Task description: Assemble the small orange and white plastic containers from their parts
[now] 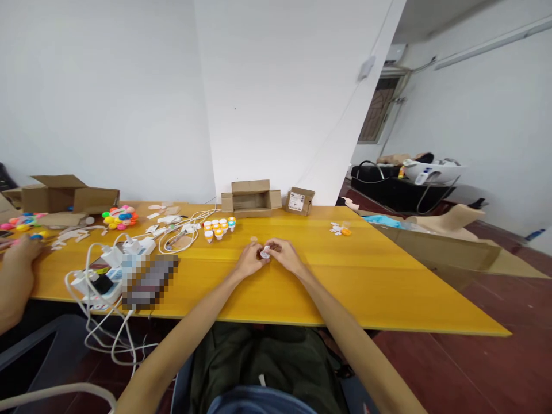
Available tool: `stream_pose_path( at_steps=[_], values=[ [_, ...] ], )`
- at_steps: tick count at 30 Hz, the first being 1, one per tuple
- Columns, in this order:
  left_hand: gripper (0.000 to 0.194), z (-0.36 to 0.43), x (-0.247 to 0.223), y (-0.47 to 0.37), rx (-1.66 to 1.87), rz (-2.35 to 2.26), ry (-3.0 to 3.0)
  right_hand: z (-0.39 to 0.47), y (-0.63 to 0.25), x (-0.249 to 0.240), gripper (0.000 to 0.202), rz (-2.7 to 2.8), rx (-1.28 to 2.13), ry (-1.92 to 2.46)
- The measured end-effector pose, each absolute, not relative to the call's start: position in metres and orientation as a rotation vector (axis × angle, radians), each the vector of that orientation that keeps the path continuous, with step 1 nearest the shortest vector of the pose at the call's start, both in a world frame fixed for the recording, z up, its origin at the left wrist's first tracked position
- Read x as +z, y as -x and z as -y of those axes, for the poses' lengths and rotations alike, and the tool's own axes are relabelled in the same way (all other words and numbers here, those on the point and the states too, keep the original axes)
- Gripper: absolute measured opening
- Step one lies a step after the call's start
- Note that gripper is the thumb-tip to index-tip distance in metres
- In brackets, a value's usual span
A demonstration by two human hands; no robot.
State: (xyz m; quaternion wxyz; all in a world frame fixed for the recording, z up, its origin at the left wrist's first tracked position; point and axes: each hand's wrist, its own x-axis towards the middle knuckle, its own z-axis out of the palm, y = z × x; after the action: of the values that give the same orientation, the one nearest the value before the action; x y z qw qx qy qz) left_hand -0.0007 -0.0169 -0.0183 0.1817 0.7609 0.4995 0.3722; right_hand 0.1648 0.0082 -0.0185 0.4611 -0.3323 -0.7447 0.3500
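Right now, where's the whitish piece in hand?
In the head view, the whitish piece is just below centre, held between the left hand and right hand, over the yellow table.

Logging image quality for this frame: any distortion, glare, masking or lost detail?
Head view: wide-angle stretch, with the pillar's right edge leaning; soft sheen on the table, no harsh glare; a dark object masked by pixel blocks; the small white piece at the left hand and right hand too small to read in detail.
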Motion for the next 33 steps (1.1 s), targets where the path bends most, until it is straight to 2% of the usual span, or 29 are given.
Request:
stream_pose_path(
  at_steps=[13, 22, 33],
  values=[
    [0.012, 0.012, -0.022, 0.001, 1.047, -1.412, -2.196, -0.001, -0.166, -0.017, 0.009, 1.926, 0.662, 0.816],
    [0.011, 0.009, -0.025, 0.004, 1.070, -1.386, -2.215, 0.004, -0.164, -0.014, 0.018, 1.971, 0.521, 0.773],
    [0.010, 0.011, -0.024, 0.004, 1.059, -1.393, -2.212, 0.006, -0.162, -0.016, 0.017, 2.008, 0.355, 0.794]
  ],
)
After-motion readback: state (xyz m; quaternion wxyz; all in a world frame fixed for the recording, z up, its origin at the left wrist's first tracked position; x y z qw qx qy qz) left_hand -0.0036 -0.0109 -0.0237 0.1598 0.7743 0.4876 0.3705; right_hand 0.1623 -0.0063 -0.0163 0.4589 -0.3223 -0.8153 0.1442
